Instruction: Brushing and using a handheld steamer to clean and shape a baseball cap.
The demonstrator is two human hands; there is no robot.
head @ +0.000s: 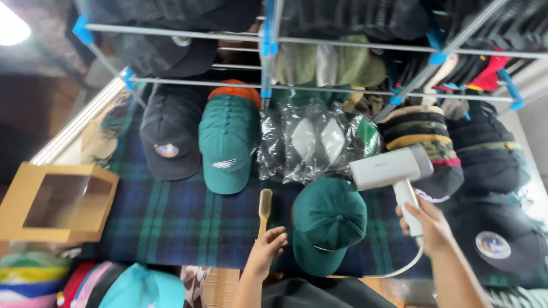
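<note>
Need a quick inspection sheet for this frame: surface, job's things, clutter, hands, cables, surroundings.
Surface: plaid cloth, blue and green, covers the table.
Job's things: white handheld steamer over a dark green cap; wooden brush beside the cap.
Clutter: stacked caps, bagged caps, cardboard window box.
Hands: right hand grips the steamer handle; left hand at the brush's lower end, grip unclear.
Cables: white cord trails from the steamer.
Surroundings: metal rack hung with more caps.
</note>
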